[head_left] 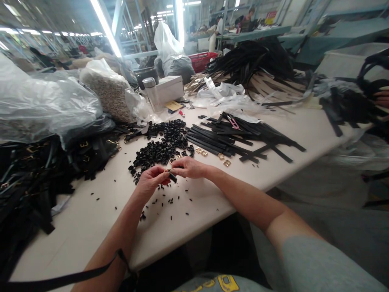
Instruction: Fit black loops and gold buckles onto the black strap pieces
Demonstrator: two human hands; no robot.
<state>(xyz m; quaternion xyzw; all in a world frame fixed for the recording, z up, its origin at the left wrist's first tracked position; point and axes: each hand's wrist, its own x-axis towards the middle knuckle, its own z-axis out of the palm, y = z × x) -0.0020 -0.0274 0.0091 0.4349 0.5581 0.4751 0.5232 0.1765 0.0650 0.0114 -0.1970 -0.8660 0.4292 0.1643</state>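
In the head view, a strap (173, 177) is pinched by the left hand (152, 178) at the loops' (161, 146) near edge; whether the right hand (190, 167) also grips cannot be told. Light, bendable handling is expected; its flat faces are best pinched.

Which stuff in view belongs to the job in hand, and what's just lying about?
Likely in the job: black strap piece between left hand and right hand, gold buckles, small black loops, black straps.

Probably lying about: clear bottle, white box, yellow card, red basket.
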